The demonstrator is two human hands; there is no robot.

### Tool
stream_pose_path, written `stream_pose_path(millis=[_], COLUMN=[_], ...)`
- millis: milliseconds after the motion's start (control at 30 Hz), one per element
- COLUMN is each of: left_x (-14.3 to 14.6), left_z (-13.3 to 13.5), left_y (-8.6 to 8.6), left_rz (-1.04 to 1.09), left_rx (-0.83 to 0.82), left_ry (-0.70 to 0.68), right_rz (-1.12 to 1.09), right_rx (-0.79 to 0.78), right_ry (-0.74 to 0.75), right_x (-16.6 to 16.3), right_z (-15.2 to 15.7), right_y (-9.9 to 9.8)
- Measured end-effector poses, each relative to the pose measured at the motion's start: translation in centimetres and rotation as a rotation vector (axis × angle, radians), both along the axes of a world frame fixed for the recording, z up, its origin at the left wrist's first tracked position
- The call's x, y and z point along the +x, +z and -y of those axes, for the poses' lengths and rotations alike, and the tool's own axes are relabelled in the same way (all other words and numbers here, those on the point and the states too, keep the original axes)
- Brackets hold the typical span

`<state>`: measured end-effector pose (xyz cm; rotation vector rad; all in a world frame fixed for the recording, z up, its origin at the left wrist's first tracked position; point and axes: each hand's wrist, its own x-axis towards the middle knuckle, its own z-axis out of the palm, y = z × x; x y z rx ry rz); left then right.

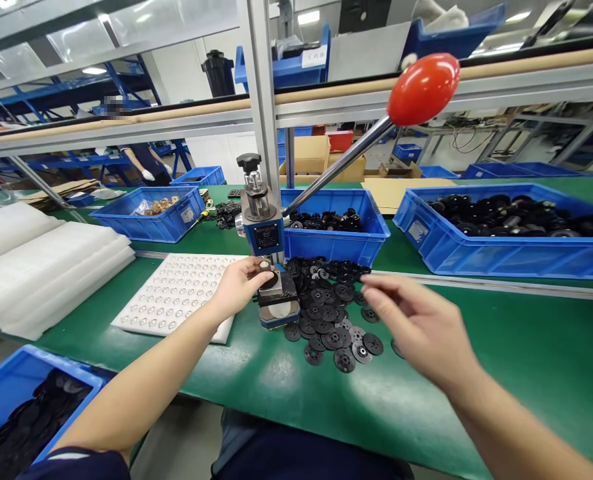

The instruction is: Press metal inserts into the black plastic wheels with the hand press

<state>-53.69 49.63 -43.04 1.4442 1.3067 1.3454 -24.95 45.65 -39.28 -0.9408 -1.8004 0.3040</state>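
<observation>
Fingers on a small part under the hand press

The round black part [268, 275] sits on the base of the press [263, 230], directly under the ram. The left hand [236, 288] pinches it with thumb and fingertips closed narrow around it. The right hand [419, 327] hovers loose and open above the pile of black discs [332, 317], holding nothing I can see, well below the red knob [423, 89] of the raised lever. I think the main danger is the fingertips: if the lever comes down while they are on the part, they can be squeezed. The part may also sit tilted and get pressed crooked. Discs near the table edge [326, 400] could be pushed off by a sleeve or wrist.
</observation>
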Motion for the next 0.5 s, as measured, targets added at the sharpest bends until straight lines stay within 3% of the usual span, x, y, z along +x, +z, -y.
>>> stream_pose_path(millis=[133, 267, 400, 500], left_x=[0.1, 0.5, 0.9, 1.0], left_z=[-0.2, -0.7, -0.8, -0.5], left_y=[-0.1, -0.9, -1.5, -1.6], left_rz=[0.006, 0.008, -0.047, -0.175], left_rx=[-0.009, -0.001, 0.052, 0.102], left_ry=[0.008, 0.031, 0.060, 0.104], right_rz=[-0.212, -0.386, -0.387, -0.390], right_rx=[0.052, 0.002, -0.037, 0.015], right_ry=[0.001, 0.159, 0.366, 0.405], right_x=[-0.9, -2.2, -3.6, -4.7], right_z=[-2.1, -3.3, -3.0, -2.5], right_y=[7.3, 12.5, 15.1, 15.1])
